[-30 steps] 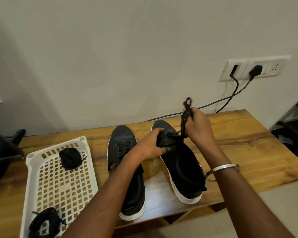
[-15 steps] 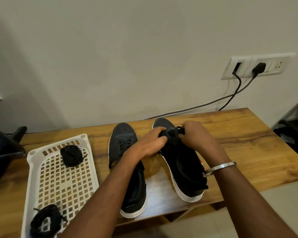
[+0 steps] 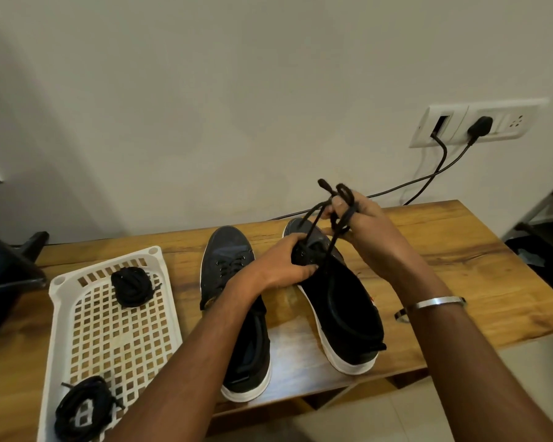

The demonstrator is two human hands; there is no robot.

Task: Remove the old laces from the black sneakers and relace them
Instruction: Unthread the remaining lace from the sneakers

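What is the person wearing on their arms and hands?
Almost nothing. Both forearms are bare, with no sleeves showing as far up as the picture goes. The left hand wears no glove, ring or watch that I can see. Just behind the right hand, a plain, thin silver bangle circles the wrist, smooth and shiny with no markings visible. No gloves on either hand.

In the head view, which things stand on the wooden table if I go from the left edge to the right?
White plastic lattice basket holding two black lace bundles → black sneaker with its lace in place → black sneaker with white sole that the left hand grips, while the right hand holds its black lace up.
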